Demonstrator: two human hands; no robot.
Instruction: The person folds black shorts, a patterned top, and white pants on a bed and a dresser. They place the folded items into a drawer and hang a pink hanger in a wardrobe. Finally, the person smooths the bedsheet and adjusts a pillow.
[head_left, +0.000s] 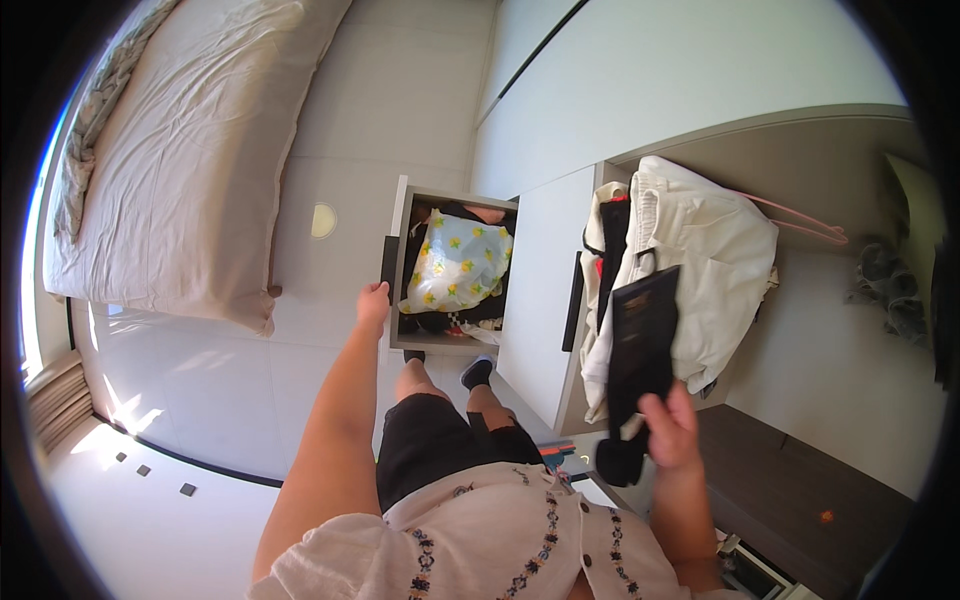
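Observation:
My left hand (373, 304) grips the lower end of the black handle (389, 266) on a pulled-out drawer (450, 346). Inside the drawer, a plastic bag (459, 259) with a yellow pineapple-like print lies over dark clothing. A flat black item (643, 337), perhaps fabric, is held up in my right hand (670, 427). One rounded end of it hangs below my fingers, and a small dark loop shows at its top. Behind it, white trousers (705, 262) hang in the wardrobe beside other garments (611, 247).
A bed (187, 165) with a beige cover stands at the far left. White wardrobe panels (660, 75) rise beyond the drawer. A pink hanger (810, 221) sticks out right of the trousers. Low on the right is a dark brown wooden surface (810, 480). My feet stand close to the drawer.

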